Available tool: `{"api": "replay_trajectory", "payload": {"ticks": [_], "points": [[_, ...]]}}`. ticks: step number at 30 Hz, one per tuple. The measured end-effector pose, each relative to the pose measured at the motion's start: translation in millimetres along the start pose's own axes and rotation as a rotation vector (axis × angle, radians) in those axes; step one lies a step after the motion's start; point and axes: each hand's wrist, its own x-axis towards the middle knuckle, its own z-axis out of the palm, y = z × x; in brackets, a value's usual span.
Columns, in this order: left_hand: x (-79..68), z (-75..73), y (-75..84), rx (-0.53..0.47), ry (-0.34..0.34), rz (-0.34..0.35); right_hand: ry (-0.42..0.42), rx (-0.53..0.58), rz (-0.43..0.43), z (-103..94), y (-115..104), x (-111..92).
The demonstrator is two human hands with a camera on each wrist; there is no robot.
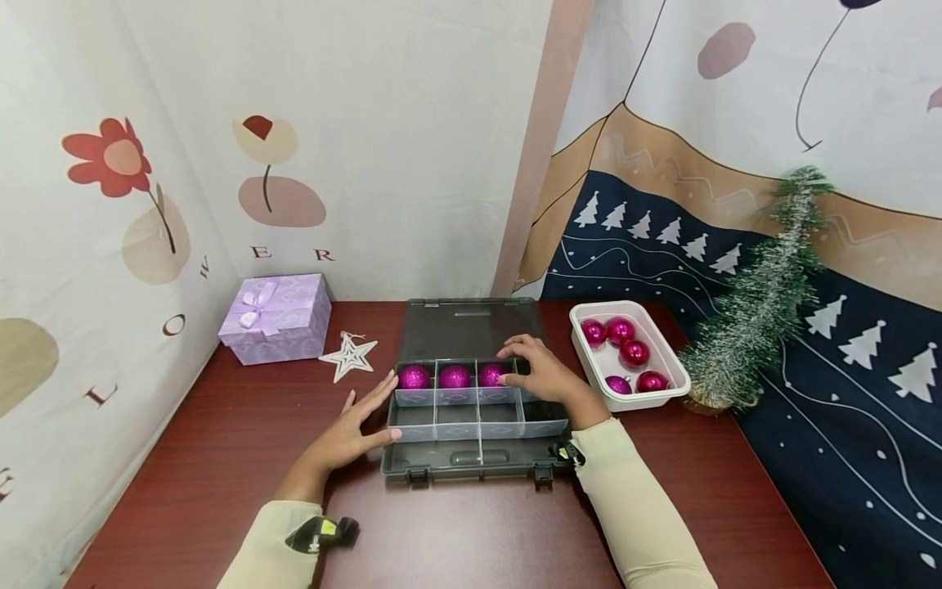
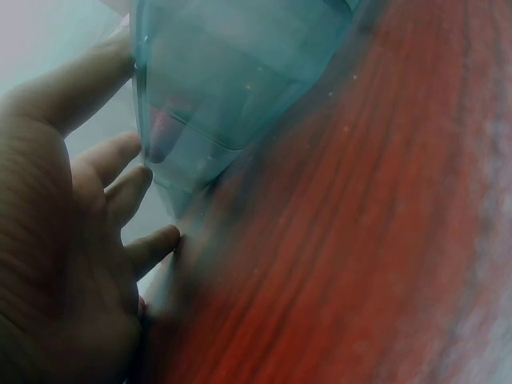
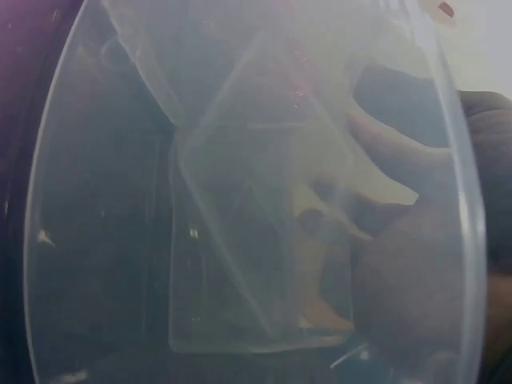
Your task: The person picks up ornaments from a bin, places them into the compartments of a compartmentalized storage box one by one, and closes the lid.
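Observation:
A grey translucent compartment box (image 1: 432,452) lies on the table with its lid (image 1: 471,327) laid back. Three magenta glitter baubles sit in its back row: a left one (image 1: 414,377), a middle one (image 1: 454,376) and a right one (image 1: 489,375). My right hand (image 1: 548,376) reaches over the box from the right, thumb and forefinger pinching the right bauble. Through a clear wall (image 3: 232,240), the right wrist view shows that hand's fingers blurred. My left hand (image 1: 353,433) rests against the box's left side, fingers extended and thumb at a divider's edge.
At the right stands a white tub (image 1: 673,372) with several magenta baubles (image 1: 634,353). Beyond it is a small frosted Christmas tree (image 1: 765,303). A lilac gift box (image 1: 275,319) and a white star ornament (image 1: 349,357) are at the left. Printed cloth hangs behind.

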Motion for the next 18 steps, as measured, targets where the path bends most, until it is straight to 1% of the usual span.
{"api": "replay_trajectory", "payload": {"ticks": [5,12,18], "points": [[-0.3,-0.3,1.5,0.003,-0.002,-0.008,0.030,0.009,-0.026,-5.4,1.3,-1.5],[0.3,-0.4,2.1,0.006,-0.001,-0.007,0.111,0.064,-0.113,-18.5,-5.5,-3.8],[0.5,-0.1,1.1,0.003,-0.003,-0.005,0.143,0.073,-0.128,-32.8,-15.9,-8.5]]}}
